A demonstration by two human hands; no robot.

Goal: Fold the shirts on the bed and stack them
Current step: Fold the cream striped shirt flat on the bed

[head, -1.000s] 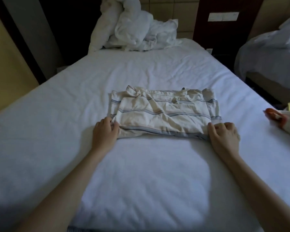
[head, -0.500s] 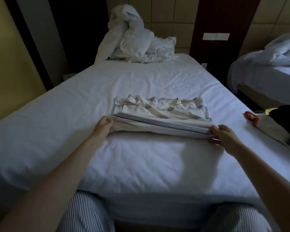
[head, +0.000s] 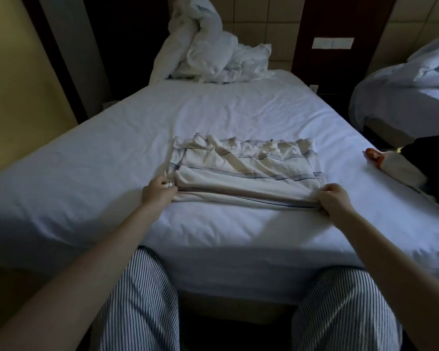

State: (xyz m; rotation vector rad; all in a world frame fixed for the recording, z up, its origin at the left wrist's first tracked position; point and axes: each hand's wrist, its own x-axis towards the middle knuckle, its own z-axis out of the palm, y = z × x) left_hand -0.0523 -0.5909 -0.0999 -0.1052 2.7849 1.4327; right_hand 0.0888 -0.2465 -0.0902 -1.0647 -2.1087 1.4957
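Folded striped shirt (head: 243,171) on bed (head: 112,153), left hand (head: 157,192) and right hand (head: 333,200) pinching near corners

A crumpled white duvet (head: 208,54) is heaped at the far end of the mattress, against a tiled wall (head: 261,24). To the right of the duvet stands a dark wooden panel (head: 340,19) carrying a pale double switch plate (head: 332,43). Further right of the duvet is a second bed (head: 401,97) with rumpled white covers. Left of the duvet a yellow wall (head: 15,79) runs toward the camera. Striped trousers (head: 140,307) show at the bottom, well below the duvet.
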